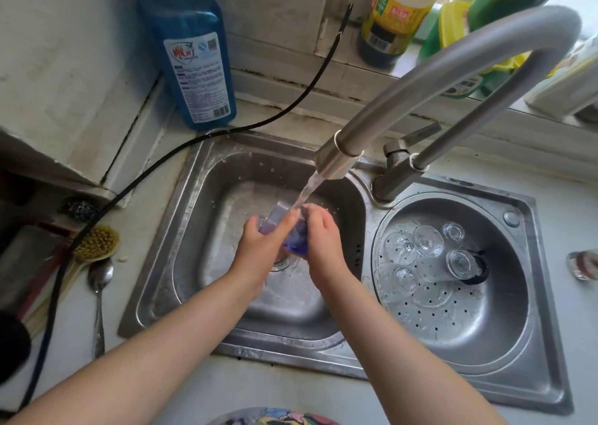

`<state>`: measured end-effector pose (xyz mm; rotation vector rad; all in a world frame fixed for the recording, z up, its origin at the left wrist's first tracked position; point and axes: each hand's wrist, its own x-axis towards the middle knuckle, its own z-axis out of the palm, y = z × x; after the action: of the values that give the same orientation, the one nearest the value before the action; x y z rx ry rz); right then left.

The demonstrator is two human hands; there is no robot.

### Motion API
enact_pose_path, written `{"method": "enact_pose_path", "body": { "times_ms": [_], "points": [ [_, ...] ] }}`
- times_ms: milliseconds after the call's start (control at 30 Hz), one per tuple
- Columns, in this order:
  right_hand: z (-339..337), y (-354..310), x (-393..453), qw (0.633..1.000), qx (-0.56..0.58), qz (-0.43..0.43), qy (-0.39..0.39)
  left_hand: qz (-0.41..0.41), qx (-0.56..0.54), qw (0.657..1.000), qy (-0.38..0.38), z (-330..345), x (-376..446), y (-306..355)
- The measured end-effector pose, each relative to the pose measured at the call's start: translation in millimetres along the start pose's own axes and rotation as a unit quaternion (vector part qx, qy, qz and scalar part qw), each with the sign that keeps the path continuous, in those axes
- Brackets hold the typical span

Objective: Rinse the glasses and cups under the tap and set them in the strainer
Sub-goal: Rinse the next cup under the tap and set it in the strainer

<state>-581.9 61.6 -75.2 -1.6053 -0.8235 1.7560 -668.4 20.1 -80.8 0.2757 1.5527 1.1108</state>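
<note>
Over the left sink basin (194, 263) both my hands hold a blue-tinted glass (296, 242) under the running tap (336, 162). My left hand (262, 243) grips its left side and my right hand (320, 240) wraps its right side. Water streams onto the glass's upper part. The round perforated strainer (453, 321) in the right basin holds several clear glasses (427, 242), set upside down at its back. One more small glass (584, 264) stands on the counter at the far right edge.
A blue detergent bottle (194, 55) stands behind the sink's left corner. A black cable (161, 162) runs across the left counter. A spoon (99, 295) and a scrubbing brush (95, 243) lie left of the sink. Bottles (391, 17) line the window sill.
</note>
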Motion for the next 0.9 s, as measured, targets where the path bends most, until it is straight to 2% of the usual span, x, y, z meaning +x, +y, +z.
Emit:
{"method": "enact_pose_path", "body": {
  "times_ms": [67, 133, 200, 233, 400, 500, 567, 733, 900],
  "points": [
    [-4, 6, -4, 0.981, -0.125, -0.147, 0.017, -0.064, -0.077, 0.993, -0.067, 3, 2, 6],
    [-9, 10, -8, 0.938, -0.216, -0.270, -0.001, -0.141, -0.154, 0.970, -0.127, 0, 5, 13],
    [-12, 10, -9, 0.883, -0.310, -0.349, -0.034, -0.228, -0.242, 0.930, -0.156, -2, 11, 17],
    [-14, 8, -8, 0.864, -0.345, -0.362, -0.054, -0.255, -0.275, 0.914, -0.155, -2, 12, 18],
    [-7, -7, -6, 0.838, -0.392, -0.368, -0.088, -0.257, -0.363, 0.886, -0.129, -2, 10, 11],
    [2, -15, -9, 0.872, -0.347, -0.341, -0.049, -0.238, -0.417, 0.865, -0.147, -3, 8, 10],
    [6, -18, -13, 0.891, -0.333, -0.306, -0.041, -0.213, -0.428, 0.862, -0.167, -2, 8, 10],
    [-3, -12, -20, 0.895, -0.336, -0.291, -0.038, -0.199, -0.377, 0.888, -0.173, -9, 9, 4],
    [-39, 10, -21, 0.920, -0.348, -0.179, -0.022, -0.162, -0.232, 0.946, -0.155, -14, 11, -6]
  ]
}}
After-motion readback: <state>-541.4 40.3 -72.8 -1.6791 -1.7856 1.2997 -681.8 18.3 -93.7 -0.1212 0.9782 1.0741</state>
